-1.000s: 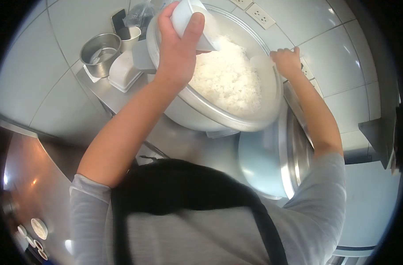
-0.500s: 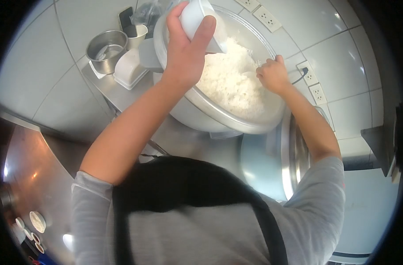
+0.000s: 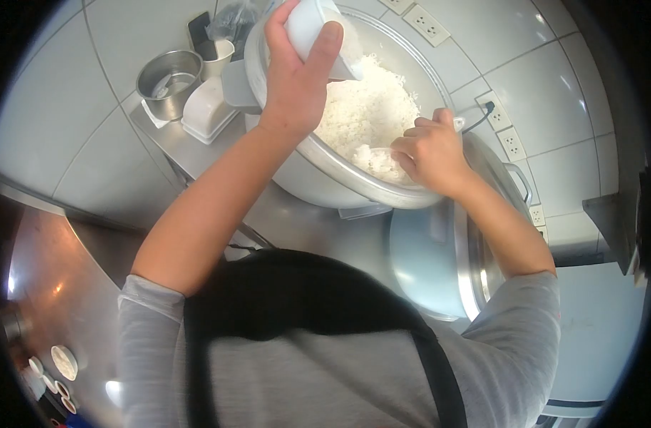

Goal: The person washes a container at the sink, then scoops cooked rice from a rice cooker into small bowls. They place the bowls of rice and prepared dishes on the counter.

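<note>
My left hand [image 3: 297,82] is closed round a white bowl [image 3: 308,28], tilted above the left side of a large pot [image 3: 340,171]. Cooked white rice [image 3: 368,103] fills much of the pot. On the near right of the rice, my right hand [image 3: 434,153] is closed on what looks like a pale rice paddle [image 3: 395,151]; its handle is mostly hidden by my fingers. A clump of rice [image 3: 377,162] lies at the paddle, close to the pot's near rim.
A steel pot [image 3: 170,82], a white container [image 3: 206,107], a white cup [image 3: 220,58] and a dark phone [image 3: 199,32] stand left of the rice. A rounded, light-blue vessel [image 3: 425,257] is at the right. Wall sockets [image 3: 427,26] line the tiles behind.
My right hand has moved down toward the pot's near rim, and a clump of rice now shows at the paddle. My left hand still holds the bowl in nearly the same place.
</note>
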Tool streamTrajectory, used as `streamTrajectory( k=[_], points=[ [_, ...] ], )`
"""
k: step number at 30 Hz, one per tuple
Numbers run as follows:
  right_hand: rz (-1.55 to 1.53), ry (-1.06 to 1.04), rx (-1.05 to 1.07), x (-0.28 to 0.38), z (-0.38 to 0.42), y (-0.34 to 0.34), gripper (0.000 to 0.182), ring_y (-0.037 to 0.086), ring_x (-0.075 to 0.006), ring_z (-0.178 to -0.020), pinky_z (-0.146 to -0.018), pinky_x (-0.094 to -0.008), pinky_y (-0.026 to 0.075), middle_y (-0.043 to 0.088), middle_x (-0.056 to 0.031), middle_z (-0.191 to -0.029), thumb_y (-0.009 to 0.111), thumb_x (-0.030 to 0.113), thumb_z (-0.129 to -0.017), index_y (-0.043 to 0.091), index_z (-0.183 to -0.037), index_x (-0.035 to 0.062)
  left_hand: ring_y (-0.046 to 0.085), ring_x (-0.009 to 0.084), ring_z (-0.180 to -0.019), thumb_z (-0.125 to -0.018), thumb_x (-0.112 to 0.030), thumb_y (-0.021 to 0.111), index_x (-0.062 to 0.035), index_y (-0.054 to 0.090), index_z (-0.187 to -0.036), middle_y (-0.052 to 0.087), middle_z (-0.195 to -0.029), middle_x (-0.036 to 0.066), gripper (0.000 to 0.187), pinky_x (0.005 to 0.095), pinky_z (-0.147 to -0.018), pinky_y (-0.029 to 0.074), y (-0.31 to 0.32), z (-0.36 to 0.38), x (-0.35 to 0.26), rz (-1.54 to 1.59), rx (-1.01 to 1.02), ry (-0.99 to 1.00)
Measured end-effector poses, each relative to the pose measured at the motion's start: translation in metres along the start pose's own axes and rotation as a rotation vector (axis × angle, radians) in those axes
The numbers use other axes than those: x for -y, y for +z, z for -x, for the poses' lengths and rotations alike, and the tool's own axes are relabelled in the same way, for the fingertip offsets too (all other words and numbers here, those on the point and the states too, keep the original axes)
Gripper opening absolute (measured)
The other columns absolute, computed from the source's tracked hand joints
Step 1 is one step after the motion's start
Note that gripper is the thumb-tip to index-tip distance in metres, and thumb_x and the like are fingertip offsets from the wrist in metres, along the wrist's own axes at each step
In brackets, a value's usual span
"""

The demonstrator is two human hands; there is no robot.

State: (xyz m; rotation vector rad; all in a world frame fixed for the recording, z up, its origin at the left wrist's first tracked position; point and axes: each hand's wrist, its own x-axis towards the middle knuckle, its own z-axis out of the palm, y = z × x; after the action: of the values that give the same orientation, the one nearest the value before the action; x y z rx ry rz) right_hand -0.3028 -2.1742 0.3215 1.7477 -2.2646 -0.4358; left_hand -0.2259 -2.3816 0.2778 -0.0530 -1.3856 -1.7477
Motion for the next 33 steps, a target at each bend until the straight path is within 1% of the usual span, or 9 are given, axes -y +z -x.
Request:
streamTrajectory(
  k=[3, 6, 12, 17, 19, 21, 24, 27, 33],
  points=[
    [-0.049, 0.030, 0.044, -0.001, 0.000, -0.001, 0.001, 0.052, -0.0191, -0.065, -0.076, -0.0362, 0.031, 0.058, 0.0003, -0.059, 0.067, 0.015, -0.070, 0.067, -0.071, 0.0141, 0.045, 0.0254, -0.111, -0.088, -0.034, 0.054, -0.0012, 0.027, -0.135, 0.045, -0.121, 0.019, 0.063, 0.0354, -0.096, 0.035, 0.003, -0.001, 0.004, -0.041, -0.111, 0.037],
    [-0.118, 0.081, 0.124, -0.005, -0.004, 0.000, 0.005, 0.052, -0.0202, -0.066, -0.079, -0.0366, 0.030, 0.061, -0.0009, -0.064, 0.066, 0.015, -0.070, 0.068, -0.074, 0.0136, 0.048, 0.0258, -0.114, -0.093, -0.045, 0.043, -0.0074, 0.014, -0.135, 0.038, -0.127, 0.015, 0.063, 0.0416, -0.089, 0.049, 0.004, 0.001, -0.002, 0.137, 0.019, -0.092],
    [-0.448, 0.237, 0.271, -0.021, -0.009, 0.003, 0.011, 0.055, -0.0195, -0.069, -0.078, -0.0351, 0.038, 0.064, -0.0089, -0.073, 0.064, 0.013, -0.071, 0.069, -0.081, 0.0095, 0.048, 0.0269, -0.114, -0.092, -0.046, 0.044, -0.0094, 0.014, -0.136, 0.035, -0.130, 0.015, 0.065, 0.0417, -0.089, 0.048, -0.001, -0.005, 0.012, 0.055, 0.057, -0.047],
    [-1.065, 0.463, 0.432, -0.072, -0.021, 0.013, 0.021, 0.056, -0.0113, -0.073, -0.063, -0.0281, 0.045, 0.062, -0.0039, -0.075, 0.059, 0.012, -0.075, 0.066, -0.092, 0.0015, 0.046, 0.0292, -0.117, -0.090, -0.051, 0.046, -0.0100, 0.016, -0.137, 0.036, -0.132, 0.015, 0.069, 0.0452, -0.092, 0.044, 0.004, -0.013, 0.000, 0.146, 0.006, -0.320],
    [-1.040, 0.309, 0.175, -0.098, -0.021, -0.007, 0.015, 0.050, -0.0082, -0.065, -0.060, -0.0253, 0.043, 0.055, 0.0021, -0.066, 0.055, 0.016, -0.077, 0.062, -0.080, 0.0028, 0.045, 0.0302, -0.118, -0.089, -0.053, 0.046, -0.0115, 0.018, -0.137, 0.036, -0.132, 0.014, 0.069, 0.0482, -0.091, 0.044, 0.003, -0.020, 0.001, 0.212, 0.047, -0.437],
    [-0.913, 0.349, 0.045, -0.121, -0.027, -0.034, 0.017, 0.056, -0.0127, -0.067, -0.061, -0.0263, 0.044, 0.058, -0.0028, -0.068, 0.055, 0.018, -0.077, 0.063, -0.081, 0.0031, 0.043, 0.0313, -0.117, -0.087, -0.055, 0.046, -0.0147, 0.018, -0.135, 0.035, -0.132, 0.013, 0.069, 0.0521, -0.089, 0.044, 0.000, -0.029, 0.007, 0.329, 0.161, -0.559],
    [-0.264, 0.594, -0.136, -0.090, -0.039, -0.087, 0.029, 0.058, -0.0180, -0.074, -0.064, -0.0284, 0.045, 0.062, -0.0075, -0.080, 0.053, 0.014, -0.080, 0.062, -0.107, 0.0059, 0.042, 0.0326, -0.120, -0.089, -0.058, 0.041, -0.0148, 0.019, -0.134, 0.035, -0.133, 0.013, 0.067, 0.0535, -0.091, 0.042, 0.020, -0.036, 0.017, 0.419, 0.252, -0.605],
    [0.269, 0.540, -0.228, -0.058, -0.051, -0.070, 0.037, 0.060, -0.0266, -0.079, -0.066, -0.0326, 0.048, 0.061, -0.0116, -0.089, 0.050, 0.006, -0.079, 0.060, -0.114, 0.0115, 0.039, 0.0322, -0.124, -0.090, -0.060, 0.034, -0.0106, 0.033, -0.134, 0.039, -0.135, 0.012, 0.066, 0.0526, -0.096, 0.038, 0.054, -0.044, 0.008, 0.450, 0.158, -0.664],
    [-0.040, 0.456, -0.404, -0.016, -0.044, -0.036, 0.051, 0.060, -0.0294, -0.082, -0.072, -0.0388, 0.049, 0.057, -0.0122, -0.096, 0.045, -0.004, -0.077, 0.055, -0.122, 0.0164, 0.037, 0.0339, -0.125, -0.092, -0.058, 0.029, -0.0147, 0.033, -0.134, 0.038, -0.136, 0.012, 0.061, 0.0543, -0.099, 0.035, 0.059, -0.050, 0.008, 0.686, 0.074, -0.713]
  ],
)
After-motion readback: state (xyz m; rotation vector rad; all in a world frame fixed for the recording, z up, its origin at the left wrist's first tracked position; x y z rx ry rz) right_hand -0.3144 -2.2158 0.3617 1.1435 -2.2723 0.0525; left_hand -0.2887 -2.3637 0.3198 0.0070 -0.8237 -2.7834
